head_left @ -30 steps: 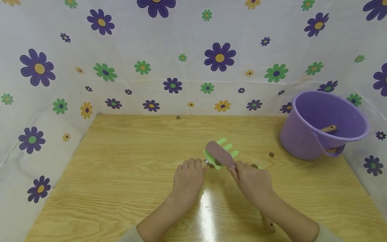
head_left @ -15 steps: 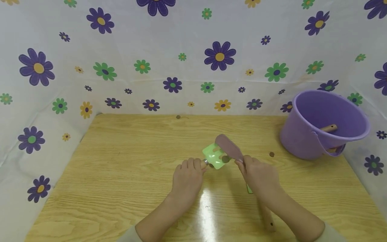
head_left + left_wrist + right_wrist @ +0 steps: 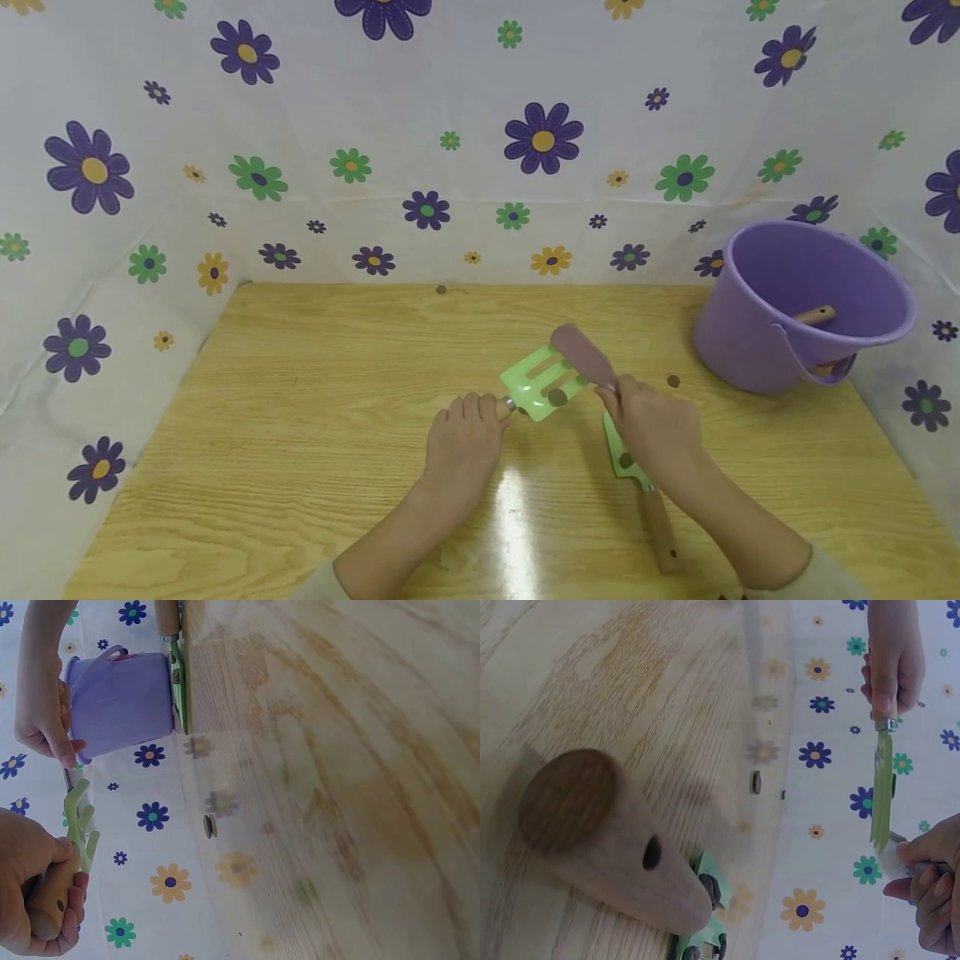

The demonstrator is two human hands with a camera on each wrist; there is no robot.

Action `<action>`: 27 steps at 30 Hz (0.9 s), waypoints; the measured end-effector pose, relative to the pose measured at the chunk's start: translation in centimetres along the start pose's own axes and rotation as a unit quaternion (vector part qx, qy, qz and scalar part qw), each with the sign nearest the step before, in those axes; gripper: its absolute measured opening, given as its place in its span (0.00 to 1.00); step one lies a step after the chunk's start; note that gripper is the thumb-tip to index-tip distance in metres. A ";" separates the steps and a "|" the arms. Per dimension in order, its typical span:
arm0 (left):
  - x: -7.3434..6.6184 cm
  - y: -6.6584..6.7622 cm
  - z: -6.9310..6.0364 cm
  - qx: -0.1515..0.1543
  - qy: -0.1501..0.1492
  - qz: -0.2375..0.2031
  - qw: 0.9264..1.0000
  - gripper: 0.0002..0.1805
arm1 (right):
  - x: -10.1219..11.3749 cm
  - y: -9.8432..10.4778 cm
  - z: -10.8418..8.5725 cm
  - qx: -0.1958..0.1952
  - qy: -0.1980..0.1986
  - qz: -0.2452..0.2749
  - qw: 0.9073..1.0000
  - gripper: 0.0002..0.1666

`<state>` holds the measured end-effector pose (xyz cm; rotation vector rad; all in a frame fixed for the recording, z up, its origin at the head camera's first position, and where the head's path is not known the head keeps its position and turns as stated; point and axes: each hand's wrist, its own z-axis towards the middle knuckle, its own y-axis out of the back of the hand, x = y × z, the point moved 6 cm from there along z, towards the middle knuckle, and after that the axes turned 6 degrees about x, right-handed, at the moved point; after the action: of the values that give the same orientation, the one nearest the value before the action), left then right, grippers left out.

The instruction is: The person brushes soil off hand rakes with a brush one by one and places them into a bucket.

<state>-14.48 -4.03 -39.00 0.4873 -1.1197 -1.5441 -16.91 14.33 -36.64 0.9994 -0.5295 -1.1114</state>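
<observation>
My left hand (image 3: pixel 465 446) grips the wooden handle of a green garden hand fork (image 3: pixel 534 379), held above the table with its tines pointing away. A dark brown clump (image 3: pixel 557 397) shows on the fork's head. My right hand (image 3: pixel 656 425) holds a small mauve trowel (image 3: pixel 583 352) by its neck end; its blade overlaps the tips of the tines in the head view, and my fist hides its handle. Beneath my right forearm lies a green-bladed hand tool (image 3: pixel 617 442) with a wooden handle (image 3: pixel 662 529); a dark clump (image 3: pixel 626 459) sits on its blade.
A purple bucket (image 3: pixel 750 333) stands at the back right, tilted in view, with a wooden handle (image 3: pixel 816 316) inside it. Small brown clumps lie on the wooden table (image 3: pixel 300 417), one near the bucket (image 3: pixel 673 381), another at the back edge (image 3: pixel 441 290). A flowered cloth (image 3: pixel 420 100) surrounds the table.
My right hand has moved right with the mauve trowel, sliding it from across the fork's head to its tine tips. The fork has turned slightly. The tool on the table is more exposed.
</observation>
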 end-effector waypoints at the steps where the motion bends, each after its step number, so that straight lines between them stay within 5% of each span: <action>1: 0.0 0.0 0.0 -0.002 0.001 0.000 1.000 0.22 | -0.1 -0.1 0.0 0.006 -0.002 0.000 1.000 0.43; 11: 0.1 0.2 -0.3 -0.001 0.001 0.009 1.000 0.21 | -1.3 -1.2 -0.1 0.102 -0.055 0.040 0.992 0.22; 27: 0.0 -0.2 -0.2 0.008 0.005 0.010 1.000 0.21 | -0.1 1.0 0.5 0.108 -0.058 0.098 0.988 0.21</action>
<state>-14.41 -4.18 -39.27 0.4930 -1.1260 -1.5141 -16.83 14.34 -35.50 1.0489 -0.8383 -0.9541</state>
